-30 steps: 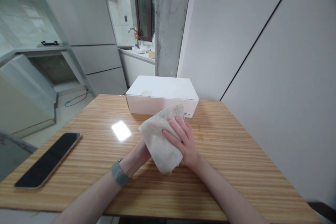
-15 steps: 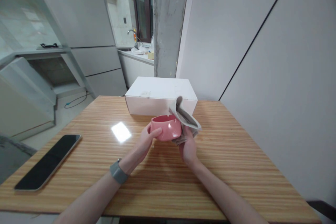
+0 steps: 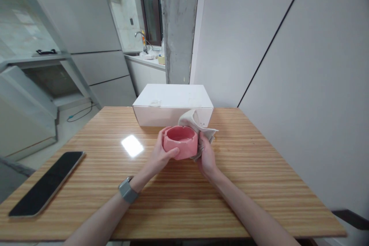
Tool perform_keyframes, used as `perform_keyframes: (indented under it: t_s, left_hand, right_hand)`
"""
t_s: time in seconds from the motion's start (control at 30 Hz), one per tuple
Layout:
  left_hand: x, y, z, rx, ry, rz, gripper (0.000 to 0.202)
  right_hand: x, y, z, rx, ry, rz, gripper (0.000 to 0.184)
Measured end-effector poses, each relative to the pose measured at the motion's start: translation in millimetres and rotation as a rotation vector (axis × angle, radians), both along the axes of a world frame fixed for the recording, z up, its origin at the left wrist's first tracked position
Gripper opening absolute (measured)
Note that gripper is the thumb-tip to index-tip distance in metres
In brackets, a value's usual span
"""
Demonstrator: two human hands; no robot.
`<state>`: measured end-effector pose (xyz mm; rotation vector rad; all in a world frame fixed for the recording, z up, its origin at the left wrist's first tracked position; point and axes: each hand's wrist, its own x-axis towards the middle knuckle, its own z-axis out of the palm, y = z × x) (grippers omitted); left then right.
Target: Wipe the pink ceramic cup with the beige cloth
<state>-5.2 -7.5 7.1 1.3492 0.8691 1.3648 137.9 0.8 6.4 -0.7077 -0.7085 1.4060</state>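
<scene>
A glossy pink ashtray (image 3: 184, 149), faceted and with notches in its rim, is held above the table, tilted so its hollow faces me. My left hand (image 3: 164, 150) grips its left side, thumb across the front wall. A light grey cloth (image 3: 193, 120) is bunched in my right hand (image 3: 206, 157), which presses it against the ashtray's right side. Part of the cloth stands up behind the rim and a corner sticks out to the right. The right fingers are partly hidden by the cloth and ashtray.
A white box (image 3: 173, 98) stands at the far edge of the wood-grain table (image 3: 242, 153). At the near left lies a black smartphone (image 3: 47, 184). A white wall panel (image 3: 311, 96) borders the right side. Beyond the table are kitchen cabinets (image 3: 111, 88) and a faucet (image 3: 142, 39).
The ashtray has tipped toward me, so its inside now shows more. The cloth has shifted and refolded along its right side and back rim. My view has turned slightly.
</scene>
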Motion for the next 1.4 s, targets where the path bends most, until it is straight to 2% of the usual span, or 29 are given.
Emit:
perform_keyframes:
  t_s: [0.13,0.2,0.3,0.4,0.47,0.57,0.63,0.77,0.83,0.9,1.0,1.13,1.17,1.3,1.4]
  left_hand:
    - [4,-4,0.2,0.024,0.114,0.155,0.059]
    - [7,-8,2.3,0.021,0.109,0.207,0.057]
    - [12,-12,5.6,0.01,0.015,0.156,0.059]
    - [15,-14,7.3,0.037,0.028,0.109,0.075]
    - [14,-13,8.4,0.04,0.08,0.142,0.084]
    - [10,-13,11.7,0.056,0.165,0.19,0.087]
    - [5,-12,14.7,0.095,0.22,0.158,0.089]
    - [-7,-10,18.3,0.121,0.303,-0.056,0.095]
    - [-13,-6,17.1,0.13,0.324,-0.121,0.096]
    - [-17,-1,14.2,0.156,0.332,-0.062,0.095]
    - [-19,2,9.5,0.192,0.288,0.109,0.094]
    - [-9,-3,9.2,0.179,0.256,0.136,0.068]
    - [-6,-5,10.1,0.175,0.271,0.131,0.069]
    - [1,-8,12.1,0.148,0.297,0.135,0.096]
    - [-2,-6,10.4,0.133,0.317,0.19,0.096]
  right_hand:
    - [-4,-3,-1.5,-0.031,0.038,-0.077,0.038]
    - [-6,-5,-3.1,-0.032,0.046,-0.109,0.039]
    - [-8,-7,-7.8,-0.014,0.009,-0.169,0.041]
    - [-8,-7,-11.8,0.025,-0.044,-0.237,0.042]
    - [-7,-7,-11.5,0.034,-0.049,-0.24,0.042]
    - [-4,-5,-6.8,-0.014,0.009,-0.184,0.039]
    - [-2,-4,-2.9,-0.063,0.047,-0.159,0.035]
    - [1,-4,3.0,-0.146,0.076,-0.076,0.031]
    - [1,-6,5.6,-0.174,0.12,-0.002,0.029]
    - [0,-7,8.1,-0.185,0.175,0.05,0.029]
    - [-3,-8,10.3,-0.178,0.23,0.092,0.032]
    - [-5,-8,8.7,-0.182,0.265,0.084,0.031]
    - [-5,-9,8.0,-0.175,0.271,0.061,0.03]
    - [-5,-9,5.2,-0.107,0.223,-0.037,0.021]
    - [-3,-7,4.2,-0.086,0.127,-0.048,0.019]
